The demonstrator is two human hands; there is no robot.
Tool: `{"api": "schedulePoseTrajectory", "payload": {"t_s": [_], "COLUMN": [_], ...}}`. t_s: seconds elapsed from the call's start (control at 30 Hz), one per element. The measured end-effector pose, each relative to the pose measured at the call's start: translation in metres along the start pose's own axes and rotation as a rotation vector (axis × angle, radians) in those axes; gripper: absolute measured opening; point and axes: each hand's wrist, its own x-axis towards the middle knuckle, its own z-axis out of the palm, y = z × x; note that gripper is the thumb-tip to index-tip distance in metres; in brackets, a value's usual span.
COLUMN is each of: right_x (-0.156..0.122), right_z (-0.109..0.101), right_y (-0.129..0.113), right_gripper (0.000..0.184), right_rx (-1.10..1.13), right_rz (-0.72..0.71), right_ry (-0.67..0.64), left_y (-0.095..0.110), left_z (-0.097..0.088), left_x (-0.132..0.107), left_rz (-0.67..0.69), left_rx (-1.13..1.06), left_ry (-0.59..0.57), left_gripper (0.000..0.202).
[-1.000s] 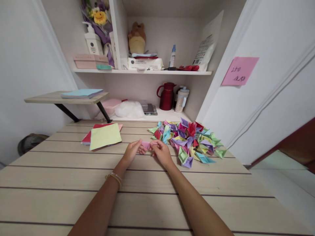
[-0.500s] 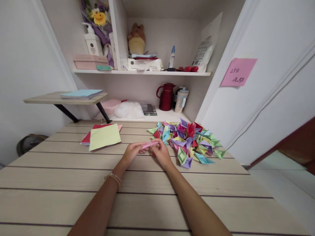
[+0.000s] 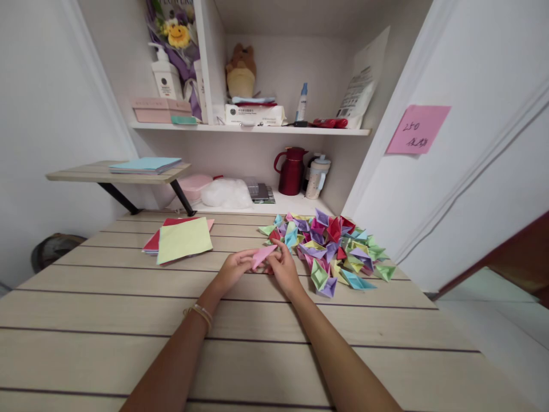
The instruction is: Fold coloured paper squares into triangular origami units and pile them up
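Note:
Both my hands meet over the middle of the striped wooden table (image 3: 107, 320). My left hand (image 3: 234, 267) and my right hand (image 3: 282, 266) pinch a small folded pink paper (image 3: 262, 256) between them, its pointed flap tilted up to the right. The fingers of both hands are closed on it. Just right of my right hand lies a pile of folded paper boats (image 3: 332, 246) in purple, red, green, blue and yellow. A stack of flat paper sheets (image 3: 182, 239), yellow-green on top of red and pink, lies to the left beyond my left hand.
Behind the table a low ledge holds a red jug (image 3: 291, 170), a white cup (image 3: 317, 174), a plastic bag (image 3: 226, 193) and a pink box. A shelf above carries bottles and boxes. A side shelf (image 3: 107, 171) at left bears blue sheets. A pink note (image 3: 417, 129) sticks on the right wall.
The pink paper has been turned between my fingers: it lay as a small flat strip, and now shows a pointed triangular flap raised. Both hands stayed in the same spot.

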Motion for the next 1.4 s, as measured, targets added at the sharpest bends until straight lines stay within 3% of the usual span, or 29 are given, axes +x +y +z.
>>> {"api": "schedulePoseTrajectory", "payload": {"t_s": [0.3, 0.67, 0.83, 1.1, 1.4], "right_x": [0.002, -0.001, -0.002, -0.006, -0.01], "right_z": [-0.003, 0.0, 0.0, 0.001, 0.002], "right_y": [0.0, 0.0, -0.003, -0.01, -0.013], "right_gripper": [0.045, 0.058, 0.03, 0.026, 0.027], "right_rx": [-0.015, 0.033, -0.155, -0.365, -0.497], "right_rz": [-0.018, -0.042, -0.108, -0.205, -0.266], "right_ry": [0.032, -0.031, -0.079, -0.033, -0.113], "left_y": [-0.005, -0.005, -0.008, -0.011, -0.001], "left_z": [0.001, 0.008, 0.008, 0.006, 0.013], "left_x": [-0.003, -0.003, -0.002, 0.002, -0.004], "left_rz": [0.066, 0.094, 0.111, 0.14, 0.125], "left_rx": [0.104, 0.126, 0.207, 0.178, 0.144], "left_ry": [-0.089, -0.067, 0.002, 0.18, 0.078], "left_gripper": [0.054, 0.065, 0.066, 0.058, 0.04]}}
